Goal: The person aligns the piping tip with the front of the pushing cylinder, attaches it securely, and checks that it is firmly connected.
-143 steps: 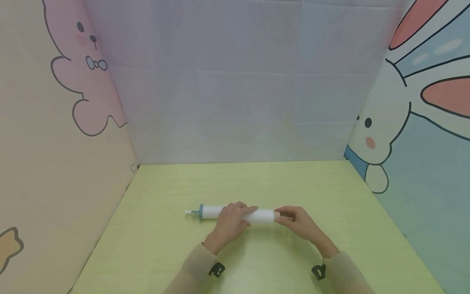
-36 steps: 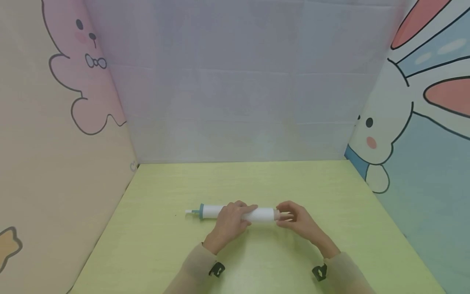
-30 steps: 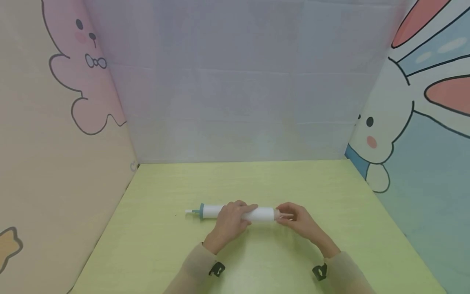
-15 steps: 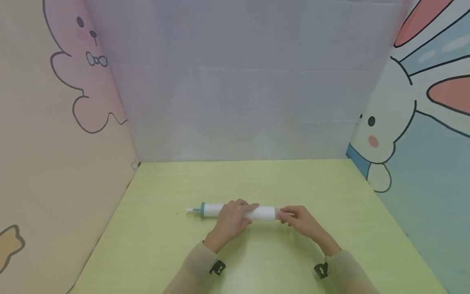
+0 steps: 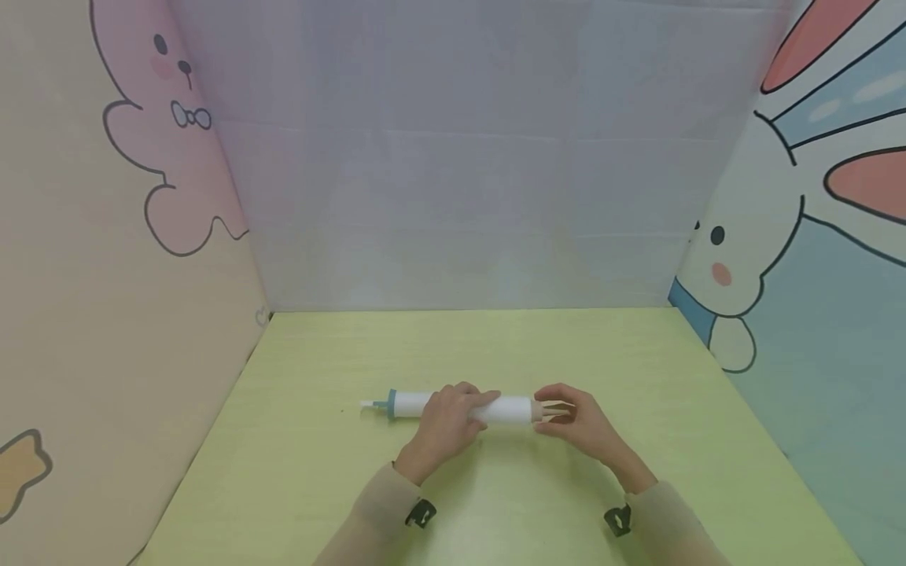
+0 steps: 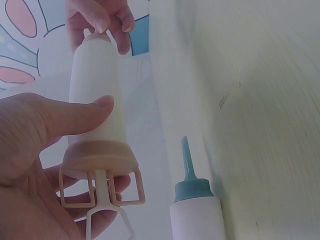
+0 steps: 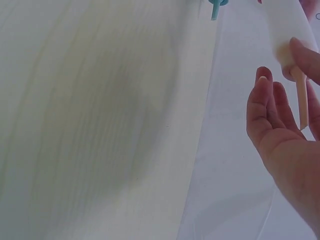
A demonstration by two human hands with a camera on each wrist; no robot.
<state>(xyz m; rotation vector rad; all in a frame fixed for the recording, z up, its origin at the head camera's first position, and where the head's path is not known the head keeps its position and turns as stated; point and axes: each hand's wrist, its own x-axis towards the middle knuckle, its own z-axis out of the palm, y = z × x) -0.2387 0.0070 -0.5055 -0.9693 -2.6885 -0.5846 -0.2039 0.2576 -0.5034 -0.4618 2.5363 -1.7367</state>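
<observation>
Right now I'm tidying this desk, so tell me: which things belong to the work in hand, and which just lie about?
In hand:
- white tube, held by the left hand
- its beige rod, pinched by the right hand

Lying about:
- teal-capped tube on the green table

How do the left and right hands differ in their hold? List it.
Left hand wraps around the white tube's middle; right hand only pinches its beige end. Left hand lies nearer the teal nozzle; right hand is at the opposite end. Both hold the same tube.

Right hand (image 5: 576,420) — fingers spread wider.
</observation>
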